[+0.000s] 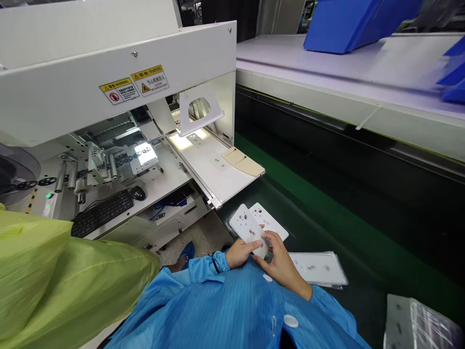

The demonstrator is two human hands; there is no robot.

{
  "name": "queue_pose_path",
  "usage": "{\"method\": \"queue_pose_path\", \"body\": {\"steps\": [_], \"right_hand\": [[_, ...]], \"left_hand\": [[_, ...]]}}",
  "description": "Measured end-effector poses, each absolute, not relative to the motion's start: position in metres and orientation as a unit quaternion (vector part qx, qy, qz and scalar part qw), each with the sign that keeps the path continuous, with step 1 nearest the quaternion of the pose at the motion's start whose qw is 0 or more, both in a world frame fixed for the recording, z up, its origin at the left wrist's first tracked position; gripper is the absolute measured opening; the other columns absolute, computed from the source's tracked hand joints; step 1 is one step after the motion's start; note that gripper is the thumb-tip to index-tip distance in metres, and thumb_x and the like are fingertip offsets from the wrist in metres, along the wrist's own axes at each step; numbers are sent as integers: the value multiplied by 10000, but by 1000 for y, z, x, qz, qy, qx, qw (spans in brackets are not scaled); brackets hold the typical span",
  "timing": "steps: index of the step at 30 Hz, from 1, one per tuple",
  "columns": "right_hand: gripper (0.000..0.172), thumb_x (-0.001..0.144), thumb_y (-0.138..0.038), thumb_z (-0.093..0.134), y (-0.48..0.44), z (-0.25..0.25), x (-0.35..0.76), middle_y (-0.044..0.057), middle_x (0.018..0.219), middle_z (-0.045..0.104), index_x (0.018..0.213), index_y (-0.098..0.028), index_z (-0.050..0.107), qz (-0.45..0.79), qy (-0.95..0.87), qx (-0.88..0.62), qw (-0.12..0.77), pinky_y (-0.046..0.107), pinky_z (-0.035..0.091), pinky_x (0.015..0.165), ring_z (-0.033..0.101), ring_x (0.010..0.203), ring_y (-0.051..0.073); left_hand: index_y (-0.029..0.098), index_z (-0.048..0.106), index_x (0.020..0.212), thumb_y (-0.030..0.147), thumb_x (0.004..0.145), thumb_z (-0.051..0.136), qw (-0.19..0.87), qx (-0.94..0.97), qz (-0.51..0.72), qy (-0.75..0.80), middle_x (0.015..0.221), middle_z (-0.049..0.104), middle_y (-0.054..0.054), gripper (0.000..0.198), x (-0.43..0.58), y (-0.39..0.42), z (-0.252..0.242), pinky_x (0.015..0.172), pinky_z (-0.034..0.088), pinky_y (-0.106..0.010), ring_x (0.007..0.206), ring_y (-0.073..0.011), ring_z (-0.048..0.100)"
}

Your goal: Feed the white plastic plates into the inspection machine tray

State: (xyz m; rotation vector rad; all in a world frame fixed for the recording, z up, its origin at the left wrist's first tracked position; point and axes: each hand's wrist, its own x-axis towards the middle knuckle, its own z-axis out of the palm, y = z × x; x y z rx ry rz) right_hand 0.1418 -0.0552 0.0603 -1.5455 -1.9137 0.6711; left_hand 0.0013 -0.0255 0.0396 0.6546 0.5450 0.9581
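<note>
A white phone back cover (245, 224) with rounded corners, round camera holes and small dark marks is held tilted just in front of my body. My left hand (240, 253) grips its lower left edge, thumb lying on the face. On the lower right side, the curled fingers and thumb of my right hand (279, 261) pinch the same cover. Behind it, a similar white cover (273, 224) rests on the dark green surface, partly hidden. A stack of white covers (319, 269), seemingly in clear film, lies to the right of my right wrist.
To the left stands a white machine (203, 53) with warning labels and a white feed plate (227, 182) sticking out. A keyboard (103, 211) and mouse (137, 193) sit below it. Another person's yellow-green sleeve (109, 271) is close at left. Plastic-wrapped sheets (417, 322) lie lower right; a blue bin (345, 24) stands on a shelf.
</note>
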Motion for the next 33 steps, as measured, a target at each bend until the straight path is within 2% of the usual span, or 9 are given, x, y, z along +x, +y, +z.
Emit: {"method": "queue_pose_path", "body": {"steps": [4,9,15,18,23,27,33], "right_hand": [[472,704,-357,613,-57,60,143,112,1148,504,1114,-221,425,249,-719,-583,286,424,490,848,527,1068,266],[492,724,-389,620,-58,52,145,116,1177,507,1145,-214,434,225,-732,-578,283,464,442,937,504,1116,274],[564,713,-436,658,-57,48,146,157,1295,455,1171,-182,449,195,-747,-580,258,491,383,1006,432,1217,297],[555,705,-448,668,-56,50,146,164,1324,428,1148,-177,470,192,-746,-587,250,491,375,1013,408,1240,302],[491,751,-422,615,-56,52,144,168,1316,440,1148,-166,484,200,-732,-597,259,472,375,1019,415,1238,290],[489,726,-374,645,-56,55,145,163,1308,449,1142,-165,496,212,-720,-611,252,465,372,1022,419,1228,289],[455,734,-363,636,-56,64,146,143,1187,510,1122,-167,502,205,-705,-621,276,452,391,980,456,1140,281]], "left_hand": [[181,591,1175,267,619,718,814,250,467,238,1171,637,-104,576,5,-28,40,1064,272,-476,1199,-309,489],[205,657,1059,337,647,688,803,192,504,254,1137,659,-83,434,6,-30,45,1066,306,-447,1209,-295,481],[134,683,966,395,582,773,784,163,515,307,1044,691,-132,473,6,-29,30,1021,347,-499,1113,-332,553],[131,689,949,398,597,769,776,178,518,312,1025,698,-133,449,7,-27,22,999,370,-499,1067,-326,584],[106,694,945,390,640,745,759,215,521,328,1012,699,-148,419,5,-25,16,981,392,-480,1038,-323,601],[91,692,947,392,641,743,754,229,511,343,1033,690,-164,432,4,-24,12,963,407,-485,1018,-334,610],[118,675,1012,355,653,742,756,260,499,334,1065,683,-144,435,5,-23,12,966,416,-456,1020,-304,617]]}}
